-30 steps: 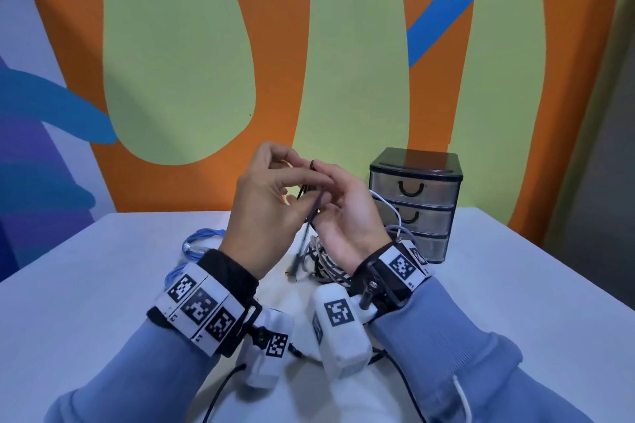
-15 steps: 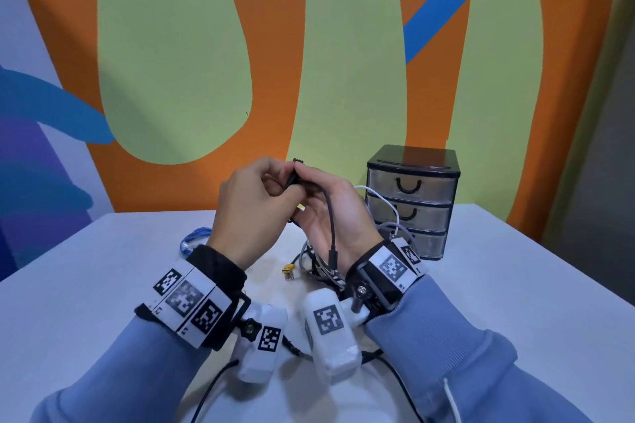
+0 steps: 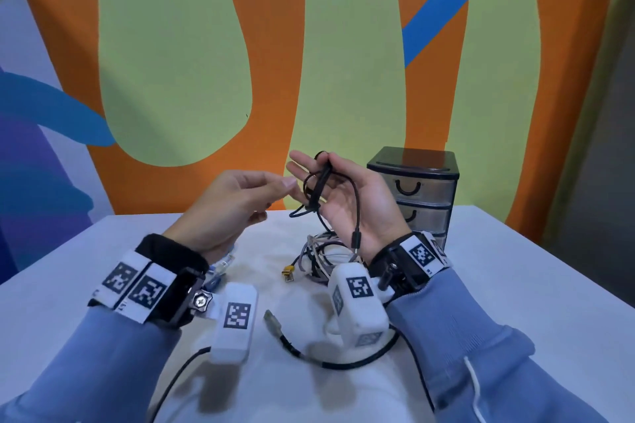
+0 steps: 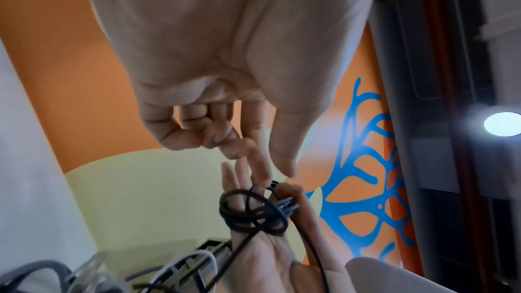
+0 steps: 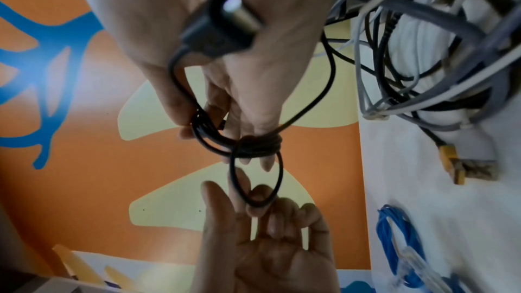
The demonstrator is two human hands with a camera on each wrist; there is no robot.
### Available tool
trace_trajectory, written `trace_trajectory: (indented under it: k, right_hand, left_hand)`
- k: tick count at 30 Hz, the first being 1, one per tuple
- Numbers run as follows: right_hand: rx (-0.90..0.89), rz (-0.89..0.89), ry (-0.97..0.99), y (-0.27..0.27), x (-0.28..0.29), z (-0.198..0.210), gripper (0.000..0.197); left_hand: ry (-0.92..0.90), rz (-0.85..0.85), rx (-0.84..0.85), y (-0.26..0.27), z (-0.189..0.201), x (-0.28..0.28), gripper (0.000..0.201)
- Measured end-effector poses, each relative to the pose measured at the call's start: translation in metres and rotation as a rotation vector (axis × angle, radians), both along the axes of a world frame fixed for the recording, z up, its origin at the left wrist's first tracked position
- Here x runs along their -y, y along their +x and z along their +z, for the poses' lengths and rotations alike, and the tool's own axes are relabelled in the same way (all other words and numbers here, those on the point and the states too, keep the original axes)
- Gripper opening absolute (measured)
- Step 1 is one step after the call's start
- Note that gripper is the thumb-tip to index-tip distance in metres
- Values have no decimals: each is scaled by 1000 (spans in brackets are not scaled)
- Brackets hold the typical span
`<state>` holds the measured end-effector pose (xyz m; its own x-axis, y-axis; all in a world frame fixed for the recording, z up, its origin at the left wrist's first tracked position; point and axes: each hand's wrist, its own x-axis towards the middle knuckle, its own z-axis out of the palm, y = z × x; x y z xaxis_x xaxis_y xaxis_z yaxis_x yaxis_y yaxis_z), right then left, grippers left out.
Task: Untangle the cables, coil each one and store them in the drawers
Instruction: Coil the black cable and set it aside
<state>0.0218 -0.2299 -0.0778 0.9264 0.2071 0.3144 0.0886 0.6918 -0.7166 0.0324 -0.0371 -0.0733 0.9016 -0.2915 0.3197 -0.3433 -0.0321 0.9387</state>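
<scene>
My right hand [image 3: 321, 170] is raised palm up above the table, and a thin black cable [image 3: 318, 187] is coiled around its fingers. The thumb pinches the coil against them [image 5: 253, 142]. The cable's USB plug [image 3: 356, 238] dangles by my right wrist. My left hand [image 3: 278, 187] hovers just left of the coil with its fingers loosely curled, its thumb and forefinger reaching out [image 4: 253, 153], and grips nothing. A tangle of grey, white and black cables [image 3: 323, 254] lies on the white table [image 3: 515, 268] under my right hand. A small three-drawer unit [image 3: 417, 192] stands behind it, drawers closed.
A yellow connector [image 3: 288, 273] sticks out of the tangle towards me. A blue cable [image 3: 220, 268] lies coiled under my left wrist. A black lead with a plug [image 3: 275, 319] curves across the near table. The painted wall stands right behind the table.
My hands have come apart. The right hand has turned palm up with the black cable wound on it, and the left hand has let go and drawn back to the left.
</scene>
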Motion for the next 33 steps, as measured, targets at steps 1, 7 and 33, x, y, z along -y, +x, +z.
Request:
trace_trajectory:
  k: [1, 7, 33]
  right_hand:
    - [-1, 10, -9, 0, 0, -1, 19]
    - [11, 14, -74, 2, -5, -4, 19]
    - [135, 75, -707, -7, -25, -13, 38]
  left_hand:
    - [16, -9, -5, -2, -1, 4, 30]
    - [86, 88, 152, 0, -6, 17, 12]
    - [-376, 415, 255, 7, -1, 2, 50]
